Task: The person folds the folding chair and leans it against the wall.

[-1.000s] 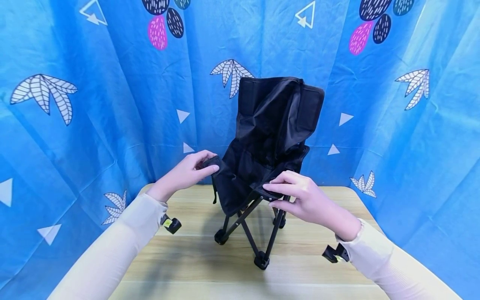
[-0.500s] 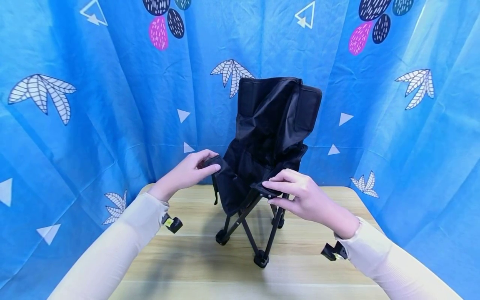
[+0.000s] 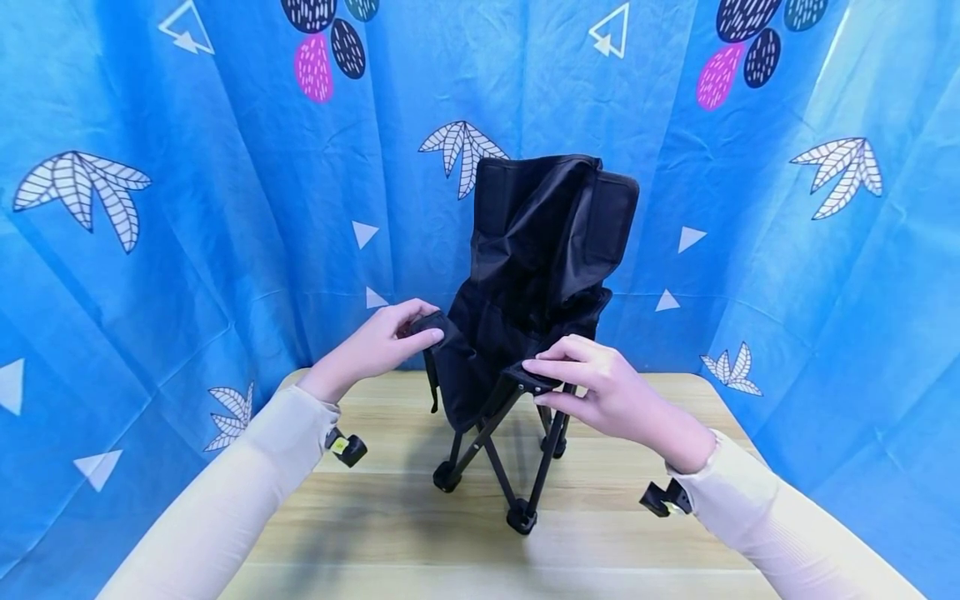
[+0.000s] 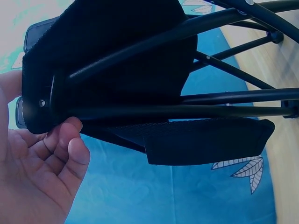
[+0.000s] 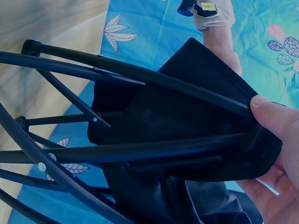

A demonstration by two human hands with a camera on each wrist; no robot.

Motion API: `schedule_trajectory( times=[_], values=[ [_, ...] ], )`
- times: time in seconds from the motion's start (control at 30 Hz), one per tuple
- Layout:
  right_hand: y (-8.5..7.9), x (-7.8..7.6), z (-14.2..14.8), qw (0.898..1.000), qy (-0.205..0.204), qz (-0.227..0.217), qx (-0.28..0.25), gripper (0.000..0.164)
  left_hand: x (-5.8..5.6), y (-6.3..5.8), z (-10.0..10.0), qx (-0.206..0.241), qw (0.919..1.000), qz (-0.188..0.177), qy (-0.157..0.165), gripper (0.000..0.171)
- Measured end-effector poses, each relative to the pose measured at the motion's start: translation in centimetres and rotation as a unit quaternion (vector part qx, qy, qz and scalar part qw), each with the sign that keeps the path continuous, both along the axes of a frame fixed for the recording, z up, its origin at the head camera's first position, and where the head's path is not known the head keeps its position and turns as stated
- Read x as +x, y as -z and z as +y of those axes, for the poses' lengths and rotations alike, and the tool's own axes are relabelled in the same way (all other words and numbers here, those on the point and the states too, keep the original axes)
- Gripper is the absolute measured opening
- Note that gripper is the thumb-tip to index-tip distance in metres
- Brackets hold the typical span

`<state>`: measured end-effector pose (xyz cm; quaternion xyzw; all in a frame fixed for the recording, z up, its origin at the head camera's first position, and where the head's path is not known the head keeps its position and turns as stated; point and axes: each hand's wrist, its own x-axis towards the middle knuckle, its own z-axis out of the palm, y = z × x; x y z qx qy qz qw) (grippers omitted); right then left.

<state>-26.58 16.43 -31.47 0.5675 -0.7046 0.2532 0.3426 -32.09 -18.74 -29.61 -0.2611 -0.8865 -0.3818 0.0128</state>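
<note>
A small black folding camp chair point(image 3: 517, 229) stands upright on its crossed tube legs, turned slightly sideways. My left hand point(image 3: 378, 342) grips the front end of one armrest, thumb on top. In the left wrist view, fingers point(image 4: 77, 151) curl under that fabric corner beside a rivet. My right hand point(image 3: 603, 387) pinches the front end of the other armrest between thumb below and fingers above. The right wrist view shows the thumb point(image 5: 266, 109) against the underside, where two leg tubes point(image 5: 187, 144) meet the corner. The seat sags between both hands.
The chair's black plastic feet point(image 3: 522, 517) rest on a light wooden table point(image 3: 360, 517). A blue patterned curtain point(image 3: 300, 208) hangs close behind and on both sides. Each wrist carries a small black camera point(image 3: 348, 448).
Both hands keep their hold on the armrest ends and have drawn slightly closer together. The right one moved a little left and up, and the chair has narrowed slightly.
</note>
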Motion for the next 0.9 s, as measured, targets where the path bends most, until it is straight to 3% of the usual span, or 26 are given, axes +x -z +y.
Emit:
schedule_trajectory(
  times=[0.5, 0.9],
  values=[
    [-0.3, 0.0, 0.1, 1.0, -0.002, -0.018, 0.003, 0.03, 0.5, -0.1, 0.5, 0.002, 0.9999, 0.012, 0.002, 0.049],
    [-0.6, 0.0, 0.2, 1.0, 0.016, -0.025, 0.006, 0.047, 1.1, -0.4, 1.2, 0.003, 0.9996, 0.025, 0.014, 0.046]
  ],
)
